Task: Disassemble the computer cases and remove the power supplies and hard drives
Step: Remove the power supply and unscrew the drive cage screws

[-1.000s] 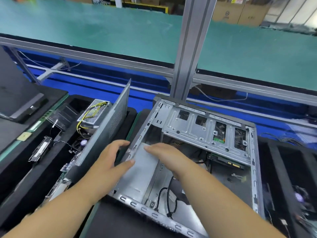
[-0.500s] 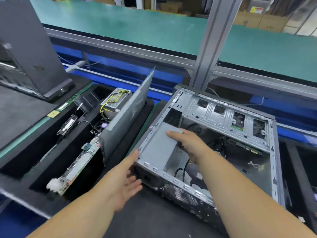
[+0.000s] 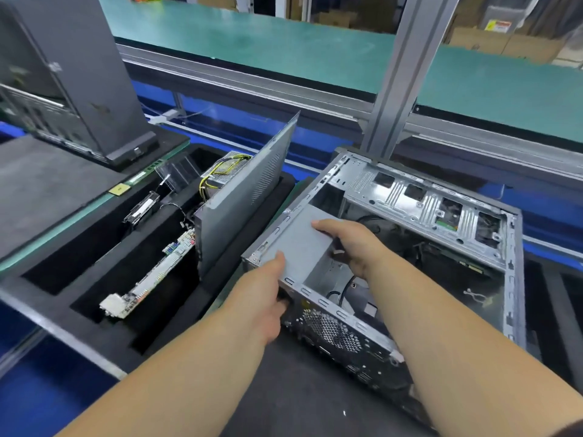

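Holding PSU (image 3: 299, 247) inside open case (image 3: 512, 247)

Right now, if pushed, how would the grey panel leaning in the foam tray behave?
The panel stands on edge, tilted in the foam tray, so it would probably tip easily. It looks like thin perforated sheet metal: likely stiff, fairly light, possibly sharp-edged.

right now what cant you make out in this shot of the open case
All in the head view:
- Left hand fingers: curled behind the computer case corner, so its grip is unseen.
- Power supply: the right hand hides its inner side; no screws or plugs can be made out.
- Hard drive: none identifiable behind the drive bracket.
- Case rear ports: motion-blurred.
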A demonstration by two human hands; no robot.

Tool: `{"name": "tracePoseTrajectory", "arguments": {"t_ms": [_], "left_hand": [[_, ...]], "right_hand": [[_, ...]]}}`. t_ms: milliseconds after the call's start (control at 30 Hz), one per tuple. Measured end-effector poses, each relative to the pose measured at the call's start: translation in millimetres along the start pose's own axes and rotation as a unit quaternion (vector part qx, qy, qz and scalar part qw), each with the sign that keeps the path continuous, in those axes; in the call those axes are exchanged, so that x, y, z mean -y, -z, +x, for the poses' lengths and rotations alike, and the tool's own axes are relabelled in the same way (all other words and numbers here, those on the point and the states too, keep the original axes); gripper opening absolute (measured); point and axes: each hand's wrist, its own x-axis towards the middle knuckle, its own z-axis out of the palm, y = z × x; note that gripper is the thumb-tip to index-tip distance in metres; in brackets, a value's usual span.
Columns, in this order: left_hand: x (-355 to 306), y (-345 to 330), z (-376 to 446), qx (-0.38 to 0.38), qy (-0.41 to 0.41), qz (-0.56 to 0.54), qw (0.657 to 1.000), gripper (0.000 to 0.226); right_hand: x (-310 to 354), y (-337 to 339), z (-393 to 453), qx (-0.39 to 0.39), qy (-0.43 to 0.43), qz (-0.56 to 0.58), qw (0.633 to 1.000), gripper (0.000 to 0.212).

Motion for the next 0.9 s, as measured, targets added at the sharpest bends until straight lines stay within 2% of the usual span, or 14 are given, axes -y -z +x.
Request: {"name": "tracePoseTrajectory", "arguments": {"t_ms": [67, 167, 367, 533, 633, 733, 900], "left_hand": [[4.1, 0.5, 2.0, 0.025, -0.011, 0.039, 0.999, 0.006], [4.8, -2.2, 5.0, 0.039, -0.018, 0.085, 0.995, 0.022], [4.7, -3.3, 13.5, 0.034, -0.028, 0.077, 0.996, 0.028], [5.4, -2.5, 15.1, 0.050, -0.039, 0.058, 0.996, 0.031], [7.8, -1.2, 14.4, 0.057, -0.045, 0.054, 0.996, 0.030], [8.4, 4.5, 13.2, 0.075, -0.054, 0.074, 0.993, 0.032], [7.9, 6.4, 14.6, 0.089, -0.044, 0.076, 0.992, 0.031]], "right_hand": [[0.6, 3.2, 1.9, -0.020, -0.001, 0.001, 1.000, 0.018], [1.8, 11.8, 5.7, -0.037, -0.002, 0.001, 0.999, 0.024], [-3.4, 17.5, 15.2, -0.045, -0.004, -0.001, 0.999, 0.026], [-6.1, 15.6, 13.2, -0.050, -0.038, 0.048, 0.997, 0.043], [-3.0, 16.9, 13.8, -0.052, -0.031, 0.059, 0.996, 0.035], [1.2, 18.4, 13.9, -0.025, -0.005, 0.012, 1.000, 0.027], [3.7, 19.7, 13.8, -0.007, 0.012, -0.012, 1.000, 0.031]]}}
